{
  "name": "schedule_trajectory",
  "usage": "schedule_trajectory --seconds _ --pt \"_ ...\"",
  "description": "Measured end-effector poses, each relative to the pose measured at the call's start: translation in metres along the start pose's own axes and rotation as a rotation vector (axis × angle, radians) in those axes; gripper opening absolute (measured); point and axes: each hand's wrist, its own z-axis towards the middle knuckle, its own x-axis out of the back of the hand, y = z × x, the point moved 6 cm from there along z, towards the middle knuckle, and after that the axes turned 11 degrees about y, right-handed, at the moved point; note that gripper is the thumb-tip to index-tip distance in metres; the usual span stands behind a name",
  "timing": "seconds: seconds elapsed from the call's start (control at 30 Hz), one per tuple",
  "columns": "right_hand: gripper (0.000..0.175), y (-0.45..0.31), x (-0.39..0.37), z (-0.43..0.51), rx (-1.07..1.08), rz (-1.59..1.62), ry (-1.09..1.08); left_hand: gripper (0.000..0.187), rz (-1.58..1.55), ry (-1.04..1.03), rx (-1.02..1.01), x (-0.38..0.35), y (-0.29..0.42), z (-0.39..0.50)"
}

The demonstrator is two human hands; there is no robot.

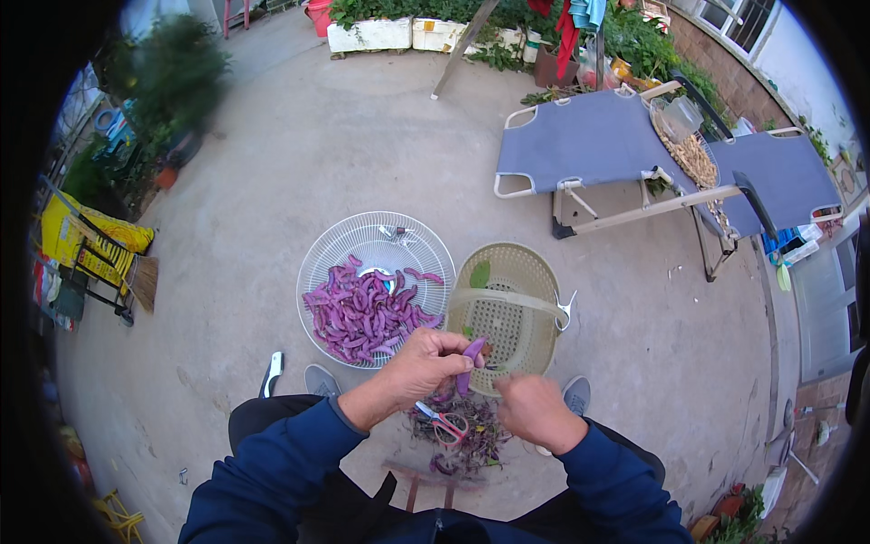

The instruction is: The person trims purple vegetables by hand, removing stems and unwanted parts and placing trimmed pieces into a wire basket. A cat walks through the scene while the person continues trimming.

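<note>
My left hand (418, 364) pinches a purple bean pod (469, 370) between thumb and fingers, near the front of an olive plastic basket (537, 272). To its right, my right hand (537, 409) is curled and slightly blurred. Whether its fingers hold anything is hidden. Many purple pods (363, 309) are heaped in a round white wire basket (340, 245) on the left. A green leaf (480, 274) and a few scraps lie inside the olive basket. Below my hands, red-handled scissors (448, 427) rest on a pile of plant trimmings (479, 432).
A knife-like tool with a white part (273, 370) lies beside my left shoe (321, 381). Another pair of scissors (565, 309) hangs at the olive basket's right rim. A blue folding lounger (578, 139) carries a tray of peanuts (697, 160). A broom (143, 282) leans at left.
</note>
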Motion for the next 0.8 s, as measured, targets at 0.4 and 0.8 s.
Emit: schedule_trajectory --seconds 0.4,0.8 --pt "0.036 -0.027 0.053 0.005 0.376 0.279 0.482 0.014 -0.191 -0.238 0.328 -0.021 -0.029 -0.011" --pt "0.03 -0.029 0.023 -0.007 0.418 0.074 0.411 0.012 0.742 -0.008 -0.528 -0.023 -0.013 -0.017"
